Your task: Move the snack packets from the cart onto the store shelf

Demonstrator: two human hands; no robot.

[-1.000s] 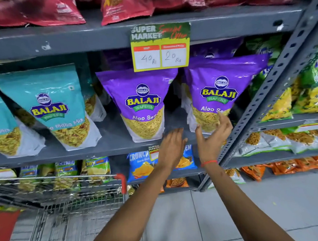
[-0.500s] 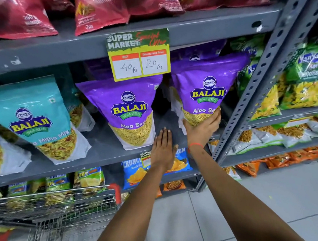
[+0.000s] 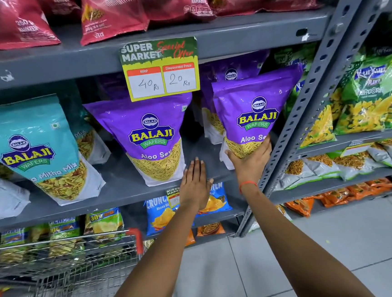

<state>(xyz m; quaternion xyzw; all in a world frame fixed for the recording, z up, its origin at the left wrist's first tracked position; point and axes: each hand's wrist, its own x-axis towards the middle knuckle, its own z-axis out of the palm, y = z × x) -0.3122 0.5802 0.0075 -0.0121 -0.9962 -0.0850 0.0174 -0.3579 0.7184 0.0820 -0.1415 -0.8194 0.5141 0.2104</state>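
1. While the right hand [image 3: 250, 161] cups the base of the purple packet [image 3: 256, 117] on the shelf [image 3: 122, 190], letting go early could tip it forward.
2. Left hand [image 3: 194, 184] lies flat, open, holding nothing, beside it.
3. Cart [image 3: 65, 259] waits below left.

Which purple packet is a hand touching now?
The right purple packet, beside the grey upright. The right hand cups its bottom. The left hand lies flat on the shelf beside the middle purple packet, apparently not touching it.
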